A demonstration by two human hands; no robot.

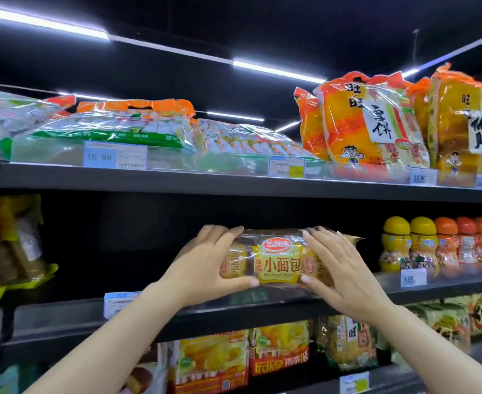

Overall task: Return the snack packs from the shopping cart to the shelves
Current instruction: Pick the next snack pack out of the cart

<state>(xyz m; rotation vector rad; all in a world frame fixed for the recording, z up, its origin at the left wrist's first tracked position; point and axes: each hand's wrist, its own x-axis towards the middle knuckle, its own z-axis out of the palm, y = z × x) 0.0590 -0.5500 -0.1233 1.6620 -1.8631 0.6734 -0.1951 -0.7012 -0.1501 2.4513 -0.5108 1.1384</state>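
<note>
A clear bread snack pack (279, 258) with a yellow and red label stands at the front of the dark middle shelf (63, 317). My left hand (208, 265) grips its left end, fingers over the top and thumb under the front. My right hand (339, 268) grips its right end the same way. The pack's lower edge sits at the shelf's lip. The shopping cart is out of view.
Left of the pack the middle shelf is a dark gap. Yellow and orange jars (422, 243) stand to its right. Flat and upright rice cracker bags (370, 120) fill the top shelf (234, 183). More snack bags (279, 348) sit below.
</note>
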